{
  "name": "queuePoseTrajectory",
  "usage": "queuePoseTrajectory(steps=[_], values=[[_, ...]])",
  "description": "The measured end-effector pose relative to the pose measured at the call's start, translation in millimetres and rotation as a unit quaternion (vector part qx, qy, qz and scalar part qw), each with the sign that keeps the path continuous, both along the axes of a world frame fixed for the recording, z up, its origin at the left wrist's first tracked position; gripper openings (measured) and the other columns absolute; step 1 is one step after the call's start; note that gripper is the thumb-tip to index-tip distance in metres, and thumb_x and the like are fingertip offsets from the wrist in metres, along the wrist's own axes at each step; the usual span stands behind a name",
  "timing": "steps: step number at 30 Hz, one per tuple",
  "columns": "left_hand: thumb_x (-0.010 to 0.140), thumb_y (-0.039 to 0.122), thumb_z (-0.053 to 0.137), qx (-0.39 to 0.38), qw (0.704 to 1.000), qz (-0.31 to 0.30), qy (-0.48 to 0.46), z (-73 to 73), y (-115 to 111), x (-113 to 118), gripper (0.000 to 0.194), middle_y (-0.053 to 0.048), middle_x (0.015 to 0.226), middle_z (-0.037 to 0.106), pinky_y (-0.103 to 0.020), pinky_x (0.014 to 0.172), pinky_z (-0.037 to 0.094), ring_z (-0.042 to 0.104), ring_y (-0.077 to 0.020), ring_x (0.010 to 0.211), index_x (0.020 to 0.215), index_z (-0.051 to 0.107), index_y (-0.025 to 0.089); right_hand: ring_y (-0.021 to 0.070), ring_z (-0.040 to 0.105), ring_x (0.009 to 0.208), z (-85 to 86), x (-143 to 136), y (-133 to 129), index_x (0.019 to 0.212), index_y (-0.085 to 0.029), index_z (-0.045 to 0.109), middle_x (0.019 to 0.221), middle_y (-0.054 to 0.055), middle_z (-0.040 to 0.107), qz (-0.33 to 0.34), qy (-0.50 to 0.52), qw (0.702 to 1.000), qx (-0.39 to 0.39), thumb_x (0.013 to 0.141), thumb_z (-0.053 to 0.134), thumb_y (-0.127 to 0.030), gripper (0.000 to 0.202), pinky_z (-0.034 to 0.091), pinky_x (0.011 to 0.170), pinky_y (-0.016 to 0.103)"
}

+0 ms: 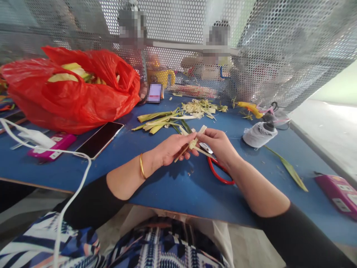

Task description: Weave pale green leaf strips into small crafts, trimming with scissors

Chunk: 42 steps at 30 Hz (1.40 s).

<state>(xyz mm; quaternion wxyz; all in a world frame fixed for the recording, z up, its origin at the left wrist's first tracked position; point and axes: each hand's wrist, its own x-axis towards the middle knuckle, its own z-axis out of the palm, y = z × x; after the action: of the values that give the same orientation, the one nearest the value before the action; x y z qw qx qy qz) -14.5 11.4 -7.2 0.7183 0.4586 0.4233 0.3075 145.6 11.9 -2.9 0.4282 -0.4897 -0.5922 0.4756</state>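
Observation:
Over the middle of the blue table, both my hands pinch a small bundle of pale leaf strips point(193, 143), crossed or folded over one another. My left hand point(175, 147) grips it from the left with thumb and fingers. From the right, my right hand point(213, 141) pinches the same strips with its fingertips. Red-handled scissors point(221, 178) lie on the table below my right hand, their blades partly hidden. Just beyond the hands are longer green-yellow leaf strips point(157, 121) and a heap of pale cut scraps point(199, 108).
A red plastic bag point(75, 100) of leaves stands left, near a phone point(102, 139) and a magenta power strip point(52, 147) with a white cable. A white thread cone point(259, 134), single leaf point(291, 171) and another power strip point(338, 191) are right. Perforated metal mesh point(178, 33) borders the back.

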Motion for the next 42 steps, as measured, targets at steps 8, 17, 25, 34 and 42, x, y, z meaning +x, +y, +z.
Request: queuePoseTrajectory(steps=[8, 17, 25, 34, 42], values=[[0.087, 0.022, 0.060, -0.001, 1.000, -0.002, 0.008, 1.6, -1.7, 2.1, 0.022, -0.003, 0.054, 0.063, -0.017, 0.035, 0.022, 0.043, -0.0041, 0.036, 0.068, 0.064, 0.013, 0.0132, 0.048, 0.059, -8.7, 3.8, 8.3, 0.058, -0.019, 0.060, 0.057, -0.001, 0.059, -0.105, -0.007, 0.992, 0.070, 0.066, 0.069, -0.044, 0.027, 0.039, 0.060, 0.029], [0.086, 0.037, 0.062, 0.014, 1.000, -0.011, 0.024, 0.9, -2.8, 1.0, 0.031, -0.003, 0.055, 0.062, -0.019, 0.038, 0.018, 0.038, -0.0036, 0.038, 0.072, 0.071, 0.012, 0.0207, 0.060, 0.082, -7.4, 13.2, 12.7, 0.091, -0.020, 0.068, 0.092, 0.007, 0.068, -0.197, -0.174, 0.933, 0.245, 0.079, 0.063, -0.040, 0.024, 0.046, 0.073, 0.035], [0.082, 0.030, 0.063, 0.067, 0.994, -0.057, 0.069, -3.6, -7.9, 4.4, 0.020, -0.001, 0.055, 0.062, -0.020, 0.039, 0.020, 0.037, -0.0046, 0.038, 0.075, 0.072, 0.013, 0.0135, 0.050, 0.049, 2.7, 0.7, -5.2, 0.059, -0.019, 0.060, 0.049, -0.001, 0.055, 0.026, -0.139, 0.990, 0.009, 0.076, 0.065, -0.057, 0.042, 0.040, 0.053, 0.029], [0.081, 0.031, 0.068, 0.044, 0.998, -0.027, 0.046, -2.6, -6.7, 3.1, 0.021, -0.001, 0.055, 0.063, -0.019, 0.041, 0.028, 0.045, -0.0058, 0.042, 0.071, 0.072, 0.013, 0.0180, 0.058, 0.064, -6.7, 1.5, -0.7, 0.068, -0.020, 0.063, 0.069, 0.003, 0.065, -0.126, -0.175, 0.962, 0.168, 0.082, 0.060, -0.038, 0.023, 0.044, 0.065, 0.033], [0.075, 0.019, 0.073, 0.041, 0.984, 0.102, -0.138, -2.6, 6.8, -2.3, 0.009, -0.006, 0.082, 0.075, -0.026, 0.083, 0.050, 0.067, -0.0137, 0.080, 0.081, 0.076, 0.014, 0.0147, 0.056, 0.064, 0.4, -8.0, -18.4, 0.066, -0.021, 0.066, 0.067, 0.002, 0.067, -0.087, -0.283, 0.917, 0.268, 0.088, 0.058, -0.038, 0.030, 0.039, 0.064, 0.028]])
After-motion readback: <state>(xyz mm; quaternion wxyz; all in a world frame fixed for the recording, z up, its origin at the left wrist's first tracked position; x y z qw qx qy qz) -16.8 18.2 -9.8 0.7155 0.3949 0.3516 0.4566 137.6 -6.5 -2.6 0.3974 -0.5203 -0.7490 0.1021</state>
